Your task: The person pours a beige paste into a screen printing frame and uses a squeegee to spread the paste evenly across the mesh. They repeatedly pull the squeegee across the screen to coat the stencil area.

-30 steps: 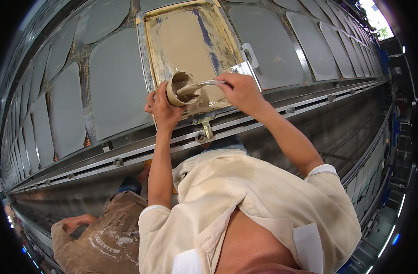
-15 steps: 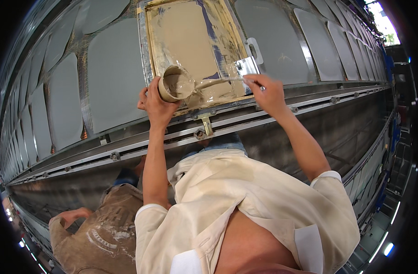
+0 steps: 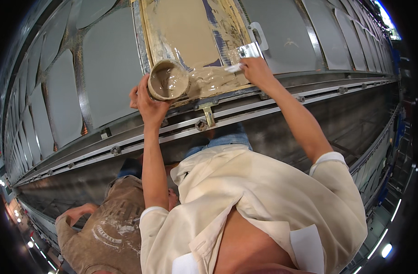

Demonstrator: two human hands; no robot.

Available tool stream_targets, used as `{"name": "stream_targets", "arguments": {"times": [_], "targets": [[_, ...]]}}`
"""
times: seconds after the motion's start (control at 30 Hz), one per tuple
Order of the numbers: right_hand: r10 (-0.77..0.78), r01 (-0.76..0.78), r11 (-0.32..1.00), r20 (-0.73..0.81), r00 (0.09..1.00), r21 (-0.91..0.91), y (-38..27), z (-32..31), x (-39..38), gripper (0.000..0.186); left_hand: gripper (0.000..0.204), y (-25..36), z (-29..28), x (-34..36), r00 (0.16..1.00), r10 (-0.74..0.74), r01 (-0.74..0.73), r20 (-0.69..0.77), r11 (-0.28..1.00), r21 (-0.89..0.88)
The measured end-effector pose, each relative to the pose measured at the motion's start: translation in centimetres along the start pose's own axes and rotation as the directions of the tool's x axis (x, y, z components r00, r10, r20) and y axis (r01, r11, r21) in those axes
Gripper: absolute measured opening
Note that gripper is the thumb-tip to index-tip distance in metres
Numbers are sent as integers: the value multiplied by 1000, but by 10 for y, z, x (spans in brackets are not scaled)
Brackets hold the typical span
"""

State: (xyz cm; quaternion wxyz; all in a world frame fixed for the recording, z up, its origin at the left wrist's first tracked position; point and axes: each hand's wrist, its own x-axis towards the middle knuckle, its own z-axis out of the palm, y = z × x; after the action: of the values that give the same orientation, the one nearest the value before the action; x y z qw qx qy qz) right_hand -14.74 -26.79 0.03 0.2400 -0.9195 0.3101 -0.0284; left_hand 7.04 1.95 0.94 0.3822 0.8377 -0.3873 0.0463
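Note:
My left hand (image 3: 150, 104) is wrapped round a round tub (image 3: 187, 86) with wet beige ink (image 3: 167, 81) inside. The tub sits over the near left corner of a screen-printing frame (image 3: 140, 43), its mouth facing up toward me. To its right, a thick pool of beige ink (image 3: 212, 81) lies along the near end of the screen. My right hand (image 3: 257, 73) grips a small spatula with a pale blade (image 3: 235, 68), held above the frame's right side. Just behind that hand is a shiny metal plate (image 3: 250, 50) smeared with ink; what it belongs to is partly hidden.
Grey panels (image 3: 110, 77) line the long table on both sides of the frame. A metal rail (image 3: 158, 136) with bolts runs along the near edge, with a bracket (image 3: 209, 114) below the frame. At my left, another person in a brown shirt (image 3: 110, 228) bends close by.
The spatula has come away from the tub, toward the frame's right side. The tub now faces up more, and the ink pool beside it shows more fully. The view has shifted slightly.

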Motion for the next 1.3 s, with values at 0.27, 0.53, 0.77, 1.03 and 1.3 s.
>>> {"name": "stream_targets", "arguments": {"times": [0.27,0.53,0.77,1.03,1.3], "targets": [[332,-424,805,276,902,414,-4,-4,-32,16,97,0,12,7,997,78,-79,-4,997,-26],[308,-479,590,367,878,650,-31,-56,-20,18,96,0,9,8,996,90,-91,13,981,169],[-168,227,913,-194,967,339,-115,-68,-32,12,95,22,29,13,995,98,-99,-27,994,-40],[-523,565,823,-306,796,64,-90,-47,-69,23,97,26,28,15,993,-96,98,-74,995,22],[-19,97,923,-207,978,373,-58,-77,-41,18,100,9,3,16,999,-12,17,-35,990,141]]}}
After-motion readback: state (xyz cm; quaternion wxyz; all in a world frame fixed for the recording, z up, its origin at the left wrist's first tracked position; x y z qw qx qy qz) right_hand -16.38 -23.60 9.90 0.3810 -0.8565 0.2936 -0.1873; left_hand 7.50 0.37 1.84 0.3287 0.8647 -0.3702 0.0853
